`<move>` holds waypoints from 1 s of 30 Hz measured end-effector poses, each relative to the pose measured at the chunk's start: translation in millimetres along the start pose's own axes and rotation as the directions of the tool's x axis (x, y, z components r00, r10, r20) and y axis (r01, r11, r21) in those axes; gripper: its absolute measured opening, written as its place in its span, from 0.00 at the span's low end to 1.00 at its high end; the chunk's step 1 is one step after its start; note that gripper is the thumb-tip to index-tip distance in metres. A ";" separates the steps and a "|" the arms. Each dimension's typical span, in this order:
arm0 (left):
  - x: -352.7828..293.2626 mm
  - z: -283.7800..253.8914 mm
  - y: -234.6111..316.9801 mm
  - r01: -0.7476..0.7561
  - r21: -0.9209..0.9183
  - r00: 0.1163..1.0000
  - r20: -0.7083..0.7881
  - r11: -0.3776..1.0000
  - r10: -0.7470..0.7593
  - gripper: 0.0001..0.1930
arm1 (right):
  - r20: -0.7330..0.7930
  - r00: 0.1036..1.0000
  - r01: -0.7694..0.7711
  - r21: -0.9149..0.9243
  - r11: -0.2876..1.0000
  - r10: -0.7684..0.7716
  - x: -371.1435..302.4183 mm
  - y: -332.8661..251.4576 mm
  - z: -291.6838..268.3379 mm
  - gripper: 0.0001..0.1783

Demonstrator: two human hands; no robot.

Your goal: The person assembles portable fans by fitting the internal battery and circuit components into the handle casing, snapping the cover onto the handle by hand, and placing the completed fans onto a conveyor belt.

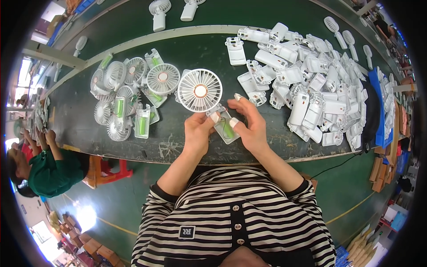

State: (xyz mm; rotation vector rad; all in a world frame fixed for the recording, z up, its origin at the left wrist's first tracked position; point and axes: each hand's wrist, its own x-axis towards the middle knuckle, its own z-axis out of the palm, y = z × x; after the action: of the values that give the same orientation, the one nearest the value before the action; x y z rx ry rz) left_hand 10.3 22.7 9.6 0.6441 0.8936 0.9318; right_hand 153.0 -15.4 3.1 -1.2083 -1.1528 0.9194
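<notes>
A small white handheld fan (200,91) is in front of me above the table's near edge, its round grille facing up. My left hand (197,135) is closed on it at the neck, below the grille. Its opened handle shell (219,129) shows a green battery (228,131) and thin wires. My right hand (250,127) is curled at the handle's right side, its thumb tip against the shell and its index finger raised. White covers wrap several of my fingertips. Part of the handle's underside is hidden.
Several fan units with green batteries (118,108) lie piled on the left of the dark table (169,144). A heap of white handle shells (299,107) fills the right, beside a blue bin (383,129). A person in green (55,172) sits at the far left. Finished-looking fans (159,20) lie beyond.
</notes>
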 end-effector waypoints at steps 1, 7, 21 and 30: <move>-0.5 -0.8 -0.6 0.000 -0.001 1.000 -0.001 1.000 0.000 0.10 | 0.039 0.999 0.006 0.026 1.000 -0.007 -0.7 1.8 -0.9 0.30; -1.5 -1.9 -1.7 -0.016 0.041 1.000 -0.004 0.999 0.017 0.10 | 0.072 0.996 0.050 0.023 0.998 -0.052 -2.1 -4.4 1.4 0.30; -1.1 -1.0 -0.3 -0.040 0.112 0.999 -0.012 0.993 0.042 0.09 | 0.052 0.982 0.188 -0.104 0.977 -0.183 -10.0 -6.6 1.2 0.25; -4.1 -4.5 8.2 0.064 0.098 0.998 0.016 0.993 -0.066 0.09 | 0.404 0.781 0.616 -0.371 0.695 -0.476 -4.8 -2.6 -19.1 0.26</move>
State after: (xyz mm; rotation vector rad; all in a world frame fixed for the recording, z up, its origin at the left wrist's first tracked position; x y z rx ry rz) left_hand 1.9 23.4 15.4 0.7026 0.9417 0.8261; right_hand 170.6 -24.4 5.3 -1.0204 -1.9381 0.3299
